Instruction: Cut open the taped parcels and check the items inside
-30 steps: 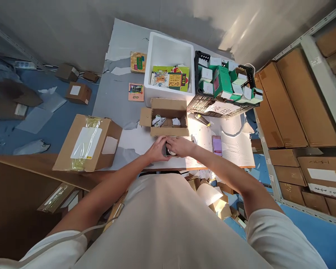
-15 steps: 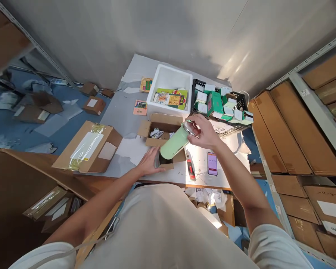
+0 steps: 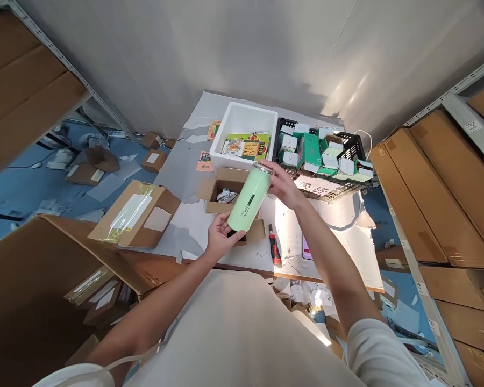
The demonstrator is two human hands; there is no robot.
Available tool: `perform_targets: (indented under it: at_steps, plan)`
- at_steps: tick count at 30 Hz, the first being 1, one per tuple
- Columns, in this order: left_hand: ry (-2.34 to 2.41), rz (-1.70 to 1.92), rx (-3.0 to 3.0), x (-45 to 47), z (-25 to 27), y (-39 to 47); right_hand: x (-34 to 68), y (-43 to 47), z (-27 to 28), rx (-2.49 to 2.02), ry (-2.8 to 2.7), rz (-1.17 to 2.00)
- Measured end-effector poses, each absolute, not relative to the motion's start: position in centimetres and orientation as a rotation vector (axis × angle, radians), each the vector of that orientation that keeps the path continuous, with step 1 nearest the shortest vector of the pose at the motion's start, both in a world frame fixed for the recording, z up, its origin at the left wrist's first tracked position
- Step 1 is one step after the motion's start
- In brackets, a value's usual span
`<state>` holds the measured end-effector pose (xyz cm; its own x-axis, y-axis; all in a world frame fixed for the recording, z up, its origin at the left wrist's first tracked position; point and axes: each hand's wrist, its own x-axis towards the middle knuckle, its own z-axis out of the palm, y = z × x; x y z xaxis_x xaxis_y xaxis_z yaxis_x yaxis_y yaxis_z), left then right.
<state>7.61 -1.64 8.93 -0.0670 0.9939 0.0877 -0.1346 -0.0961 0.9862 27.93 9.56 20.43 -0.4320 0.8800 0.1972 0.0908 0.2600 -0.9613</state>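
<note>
A light green tumbler [image 3: 249, 199] with a silver rim and dark lettering is tilted between my two hands, above an open cardboard box [image 3: 221, 207]. My right hand [image 3: 281, 183] grips its upper end by the rim. Around the lower end curl the fingers and thumb of my left hand [image 3: 221, 236]. Crumpled paper shows inside the open box, whose near part is partly hidden by the tumbler and my left hand. Right of the box, a red and black utility knife [image 3: 275, 247] lies on the table. A phone [image 3: 307, 249] is half covered by my right forearm.
Behind stands a white foam box [image 3: 218, 157] holding colourful booklets. Beside it, a black crate [image 3: 349, 141] carries several green and white cartons. A taped carton [image 3: 135, 215] sits on the table's left. Shelves of boxes [image 3: 431, 188] flank the right side.
The tumbler has turned so its lettering faces up. My left hand has moved from the small box's edge to the tumbler's lower end. The view has shifted slightly.
</note>
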Motion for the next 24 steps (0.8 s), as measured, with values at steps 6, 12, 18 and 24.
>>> perform_targets:
  at_steps: [6,12,18,24]
  plan:
    - [1.104,1.348,1.043,9.8,10.1,-2.0,28.3,9.8,19.4,-0.833,-1.449,1.457]
    - [1.081,1.374,0.806,10.3,11.3,-2.7,28.7,9.8,19.4,-0.879,-1.353,1.401]
    - [0.911,1.219,0.518,10.2,12.4,-2.6,28.7,9.7,19.4,-0.83,-1.204,1.438]
    - [0.881,1.205,0.553,9.8,12.4,-2.3,27.4,9.8,19.1,-0.992,-1.124,1.304]
